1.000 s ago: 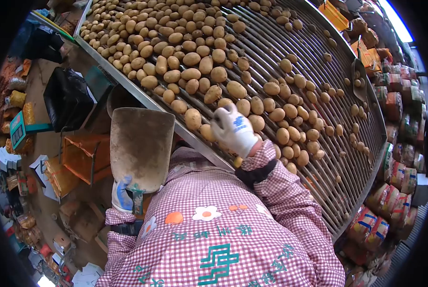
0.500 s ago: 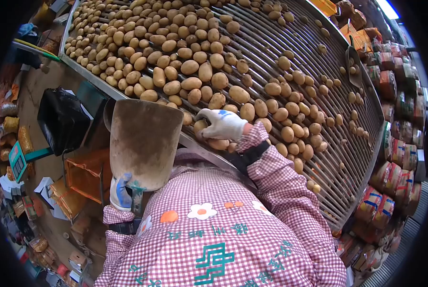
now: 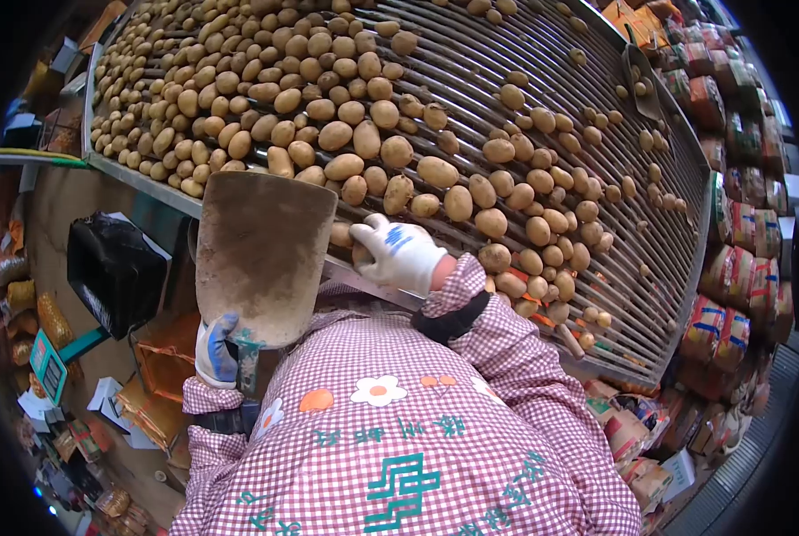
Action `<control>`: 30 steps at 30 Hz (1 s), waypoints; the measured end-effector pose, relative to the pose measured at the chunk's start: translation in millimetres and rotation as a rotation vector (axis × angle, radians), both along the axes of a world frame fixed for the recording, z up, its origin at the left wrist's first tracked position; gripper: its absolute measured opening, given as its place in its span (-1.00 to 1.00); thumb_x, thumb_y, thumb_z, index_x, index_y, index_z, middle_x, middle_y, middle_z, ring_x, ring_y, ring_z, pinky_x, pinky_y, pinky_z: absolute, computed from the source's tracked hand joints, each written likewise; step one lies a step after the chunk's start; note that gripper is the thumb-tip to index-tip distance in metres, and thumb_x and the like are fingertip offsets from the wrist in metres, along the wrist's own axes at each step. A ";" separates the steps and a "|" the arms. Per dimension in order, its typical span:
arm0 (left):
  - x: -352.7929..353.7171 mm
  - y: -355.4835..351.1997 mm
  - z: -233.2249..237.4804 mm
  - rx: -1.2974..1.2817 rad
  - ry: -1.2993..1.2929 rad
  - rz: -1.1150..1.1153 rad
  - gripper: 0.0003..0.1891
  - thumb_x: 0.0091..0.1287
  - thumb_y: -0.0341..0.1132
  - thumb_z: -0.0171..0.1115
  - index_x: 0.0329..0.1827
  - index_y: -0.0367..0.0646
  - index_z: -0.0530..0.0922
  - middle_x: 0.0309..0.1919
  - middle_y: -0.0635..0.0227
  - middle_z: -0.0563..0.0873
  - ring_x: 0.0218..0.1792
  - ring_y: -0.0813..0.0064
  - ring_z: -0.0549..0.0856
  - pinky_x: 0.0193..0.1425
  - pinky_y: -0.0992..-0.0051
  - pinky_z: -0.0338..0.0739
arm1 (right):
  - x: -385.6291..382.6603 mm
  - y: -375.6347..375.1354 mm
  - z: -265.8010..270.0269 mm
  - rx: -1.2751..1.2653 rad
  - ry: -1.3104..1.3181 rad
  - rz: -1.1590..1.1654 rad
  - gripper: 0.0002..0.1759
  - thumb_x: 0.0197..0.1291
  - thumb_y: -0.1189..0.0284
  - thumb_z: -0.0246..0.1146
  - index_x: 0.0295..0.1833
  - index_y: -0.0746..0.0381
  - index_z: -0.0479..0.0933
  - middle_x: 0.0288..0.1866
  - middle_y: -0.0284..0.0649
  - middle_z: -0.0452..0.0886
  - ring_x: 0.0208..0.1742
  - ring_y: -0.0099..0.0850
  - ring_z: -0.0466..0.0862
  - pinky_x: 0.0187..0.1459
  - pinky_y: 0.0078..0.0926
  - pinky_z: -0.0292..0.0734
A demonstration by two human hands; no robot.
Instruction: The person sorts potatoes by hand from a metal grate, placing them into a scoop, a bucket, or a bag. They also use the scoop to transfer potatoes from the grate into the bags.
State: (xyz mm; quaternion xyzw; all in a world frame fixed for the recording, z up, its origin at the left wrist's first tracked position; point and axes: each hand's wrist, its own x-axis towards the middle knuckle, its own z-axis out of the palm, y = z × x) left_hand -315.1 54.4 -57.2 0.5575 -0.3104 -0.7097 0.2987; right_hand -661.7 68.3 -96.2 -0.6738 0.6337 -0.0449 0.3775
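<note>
You appear to be at the picking-by-hand step, with your right hand (image 3: 398,253) working along the near edge of the slatted rack (image 3: 630,308). Its fingers are bent about a potato (image 3: 360,255) that they mostly hide, so I cannot tell whether you have a firm grasp on it. Just beside it, towards the rack's near left corner, another potato (image 3: 340,234) shows between your hand and the scoop (image 3: 265,259).

Your left hand (image 3: 214,351) is clenched on the scoop's handle (image 3: 249,366). The soil-stained blade faces you, and its front lip overlaps the rack's near edge in this view; I cannot tell whether it touches the metal.

The other potatoes (image 3: 336,136) lie on the bars, crowded towards the left end and in looser clusters towards the near right corner. A second scoop (image 3: 641,82) lies by the far right edge.

As I judge it, your next move calls for closing the right fingers fully on that potato and lifting it clear of the rim without knocking the one beside it. Hold the scoop steady meanwhile: a sideways swing of the blade could strike your right fingers or nudge potatoes over the near edge.
</note>
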 end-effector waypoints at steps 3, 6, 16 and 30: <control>6.5 -9.2 0.6 -0.008 -0.013 -0.039 -0.42 0.41 -0.26 0.19 0.46 -0.33 0.38 0.24 0.12 0.66 0.21 0.28 0.67 0.32 0.33 0.57 | -6.0 0.6 -3.2 0.004 -0.033 0.011 -0.33 0.20 0.14 0.34 0.39 0.16 0.47 0.32 0.04 0.51 0.10 0.01 0.72 0.15 -0.14 0.63; 6.3 -15.4 5.4 -0.030 -0.039 -0.086 -0.42 0.41 -0.28 0.17 0.46 -0.33 0.37 0.25 0.11 0.64 0.20 0.27 0.68 0.32 0.33 0.58 | -14.4 4.3 -1.6 -0.007 -0.058 -0.031 -0.27 0.14 0.10 0.38 0.41 0.14 0.46 0.32 0.10 0.48 0.14 0.03 0.70 0.15 -0.12 0.63; 9.9 -42.9 3.6 -0.034 0.062 -0.148 -0.43 0.44 -0.30 0.13 0.49 -0.34 0.34 0.28 0.09 0.63 0.22 0.25 0.67 0.34 0.32 0.57 | -18.6 8.8 13.3 0.119 -0.014 -0.093 -0.33 0.15 0.11 0.36 0.32 0.23 0.54 0.24 0.08 0.60 0.19 0.02 0.68 0.25 -0.17 0.57; 11.4 -82.1 8.4 -0.065 0.002 -0.430 -0.47 0.45 -0.41 0.04 0.48 -0.38 0.36 0.26 0.11 0.64 0.23 0.30 0.67 0.33 0.35 0.57 | -5.3 -25.1 39.1 -0.552 -0.121 -0.582 -0.30 0.35 0.20 0.30 0.44 0.40 0.34 0.40 0.19 0.45 0.29 0.10 0.59 0.33 -0.09 0.51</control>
